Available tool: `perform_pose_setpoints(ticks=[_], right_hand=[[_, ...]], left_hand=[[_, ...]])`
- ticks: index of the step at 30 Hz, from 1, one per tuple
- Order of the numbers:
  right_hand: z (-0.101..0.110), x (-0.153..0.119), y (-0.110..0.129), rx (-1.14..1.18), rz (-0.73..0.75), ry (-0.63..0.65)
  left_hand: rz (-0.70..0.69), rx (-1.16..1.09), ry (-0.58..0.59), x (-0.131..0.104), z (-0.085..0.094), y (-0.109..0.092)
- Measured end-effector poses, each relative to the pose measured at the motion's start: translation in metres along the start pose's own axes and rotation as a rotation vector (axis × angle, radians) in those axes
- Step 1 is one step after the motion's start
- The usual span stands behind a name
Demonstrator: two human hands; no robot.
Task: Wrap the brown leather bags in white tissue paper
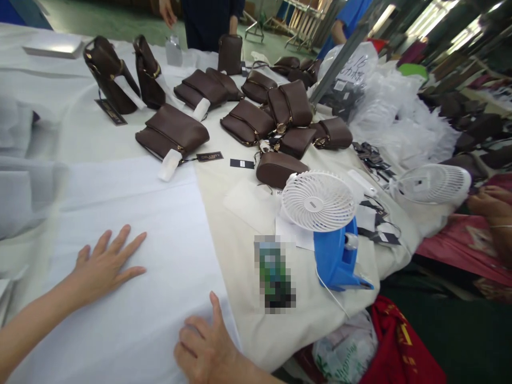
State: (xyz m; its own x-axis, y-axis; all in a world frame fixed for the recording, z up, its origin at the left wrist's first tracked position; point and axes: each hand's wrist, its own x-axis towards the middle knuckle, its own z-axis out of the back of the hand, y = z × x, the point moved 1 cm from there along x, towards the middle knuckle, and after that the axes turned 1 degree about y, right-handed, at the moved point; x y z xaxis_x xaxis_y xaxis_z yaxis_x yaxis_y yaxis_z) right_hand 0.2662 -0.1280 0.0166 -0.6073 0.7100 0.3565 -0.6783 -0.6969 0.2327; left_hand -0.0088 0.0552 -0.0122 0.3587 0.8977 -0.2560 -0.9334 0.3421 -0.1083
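Left hand: lying flat on the white sheet, fingers spread.
Right hand: pressing the sheet's near edge, fingers curled, thumb up.
Sheet: covering the surface's near left part.
Risk: a sideways push may be wrinkling the sheet or nudging the nearest brown bag.

Little writing here can be read.
A clear plastic bag near the table's far right edge carries handwritten digits that look like "16". The black hang tag beside the nearest brown bag bears pale lettering too small to read, and the dark tag next to it shows none.
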Motion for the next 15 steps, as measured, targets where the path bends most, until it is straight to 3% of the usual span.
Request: perform_pose_setpoints(ticks=[3,6,11,15], right_hand=[[-0.003,-0.002,0.000,0.026,0.003,0.004],[-0.005,-0.005,0.000,0.042,0.011,-0.006],[-0.003,-0.004,-0.001,0.079,0.037,0.032],[0.000,-0.002,-0.003,0.102,0.044,0.005]], left_hand=[[-0.019,0.005,0.036,0.004,0.011,0.003],[-0.025,0.010,0.046,0.012,0.037,-0.007],[0.004,-0.014,-0.142,0.039,0.083,-0.039],[-0.004,0.000,-0.169,0.068,0.096,-0.051]])
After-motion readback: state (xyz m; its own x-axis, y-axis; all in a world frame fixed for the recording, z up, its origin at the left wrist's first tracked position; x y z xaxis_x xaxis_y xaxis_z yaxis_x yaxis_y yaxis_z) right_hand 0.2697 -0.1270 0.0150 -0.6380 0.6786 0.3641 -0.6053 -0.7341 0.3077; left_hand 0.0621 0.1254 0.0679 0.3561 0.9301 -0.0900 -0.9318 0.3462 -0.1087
